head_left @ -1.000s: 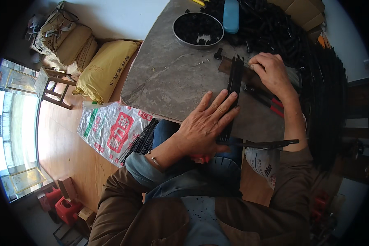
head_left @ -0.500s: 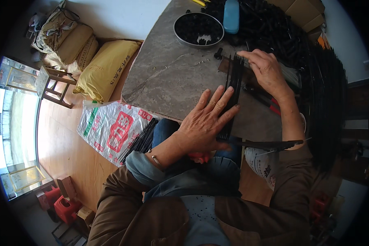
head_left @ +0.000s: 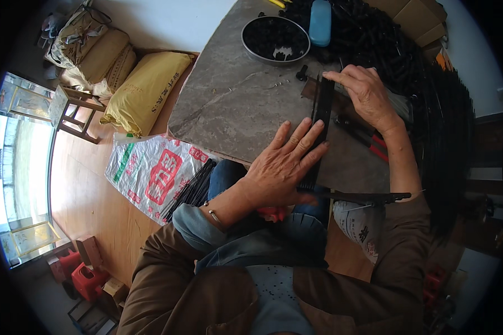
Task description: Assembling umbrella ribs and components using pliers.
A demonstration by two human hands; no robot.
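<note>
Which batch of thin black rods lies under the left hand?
The narrow row on the gray table, its far end by the right hand; another batch lies on the white sack, and the large one is at the table's right.

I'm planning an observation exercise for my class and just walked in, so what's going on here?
A person sits at a grey table with a bundle of thin black strips reaching over its edge. The left hand lies spread across the bundle's near part, while fingertips of the right hand are at its far end; whether they grip is unclear. Beyond stand a metal bowl of small black pieces and a blue case, beside a heap of black parts.
</note>
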